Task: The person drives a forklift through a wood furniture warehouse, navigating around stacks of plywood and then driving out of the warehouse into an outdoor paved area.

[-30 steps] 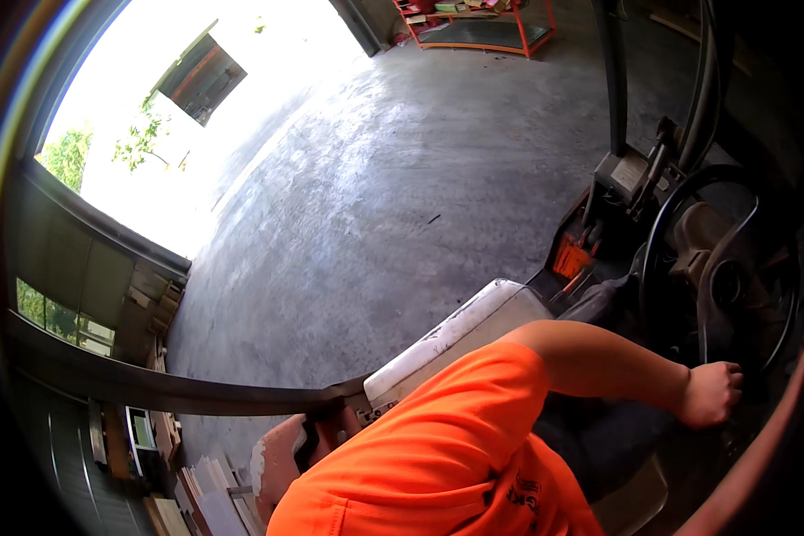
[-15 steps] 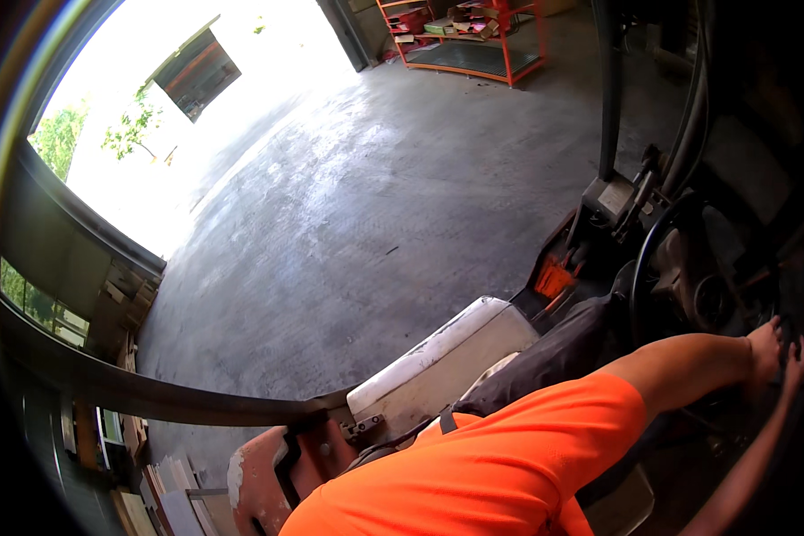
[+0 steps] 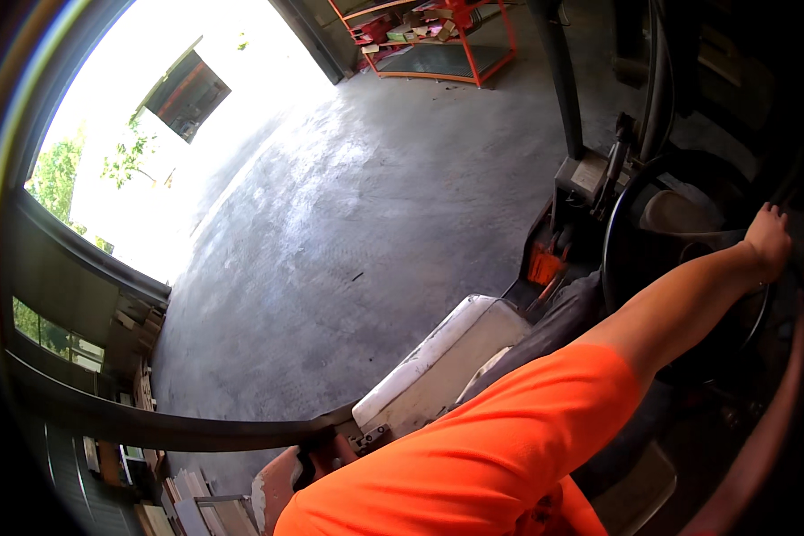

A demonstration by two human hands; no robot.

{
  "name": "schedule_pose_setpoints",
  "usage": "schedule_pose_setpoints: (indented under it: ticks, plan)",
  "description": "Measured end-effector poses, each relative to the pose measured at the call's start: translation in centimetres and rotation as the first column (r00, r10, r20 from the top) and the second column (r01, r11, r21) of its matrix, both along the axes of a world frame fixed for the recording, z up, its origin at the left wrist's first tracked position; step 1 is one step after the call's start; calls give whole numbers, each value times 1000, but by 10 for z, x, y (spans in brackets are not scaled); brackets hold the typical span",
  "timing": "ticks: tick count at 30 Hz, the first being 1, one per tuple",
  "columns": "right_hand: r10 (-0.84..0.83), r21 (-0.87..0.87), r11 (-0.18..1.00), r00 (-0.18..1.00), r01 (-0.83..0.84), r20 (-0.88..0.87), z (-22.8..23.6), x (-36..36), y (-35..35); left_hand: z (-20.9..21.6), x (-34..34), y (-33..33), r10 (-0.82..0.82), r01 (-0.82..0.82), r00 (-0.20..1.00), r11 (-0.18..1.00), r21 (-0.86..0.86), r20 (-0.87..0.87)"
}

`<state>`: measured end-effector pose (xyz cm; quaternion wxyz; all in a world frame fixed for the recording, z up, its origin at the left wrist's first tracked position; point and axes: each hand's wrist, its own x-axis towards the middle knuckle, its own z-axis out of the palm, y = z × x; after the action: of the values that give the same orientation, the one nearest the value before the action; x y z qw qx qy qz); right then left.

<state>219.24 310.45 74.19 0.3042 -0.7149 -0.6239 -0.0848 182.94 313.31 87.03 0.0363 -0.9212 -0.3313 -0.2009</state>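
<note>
My left arm, in an orange sleeve, reaches across to the right over a black steering wheel (image 3: 607,255). At the wheel's far right side, the fingers of my left hand (image 3: 766,243) are curled closed on its rim. My right forearm (image 3: 771,420) rises along the dark right edge of the picture. Shadow hides the right hand's fingers and whatever they touch. Behind the wheel stands a dark column with levers (image 3: 613,174).
I sit in a vehicle with a white, worn side cover (image 3: 442,357) and a dark frame bar (image 3: 196,433). Beyond spreads a grey concrete floor (image 3: 330,241). An orange shelf rack (image 3: 464,40) holds boxes near a bright doorway. Boards (image 3: 188,500) lean at lower left.
My left hand has moved upward, away from the right hand, and the left arm is stretched further. The view has shifted, so the rack and the levers appear further left.
</note>
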Motion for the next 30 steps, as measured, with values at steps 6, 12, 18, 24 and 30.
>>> schedule_pose_setpoints:
  ticks: [6, 12, 18, 24, 30]
  plan:
    - [76, 22, 997, 997, -76, -10, 21, 14, -48, 22, 6, -99, -138, 140, 990, 988, -65, 36]
    - [-145, -59, 989, 972, 136, -185, 151, -132, -144, 49, -62, -249, -419, 409, 873, 908, 92, 249]
    - [-336, -151, 939, 918, 309, -211, 229, -186, -237, 72, -197, -345, -698, 659, 685, 716, 231, 209]
    - [-331, -154, 940, 926, 305, -182, 249, -197, -302, 113, -319, -330, -574, 516, 816, 775, 364, 65]
    - [-360, -233, 921, 911, 313, -201, 273, -221, -346, 184, -257, -256, -114, 3, 920, 959, 284, 375]
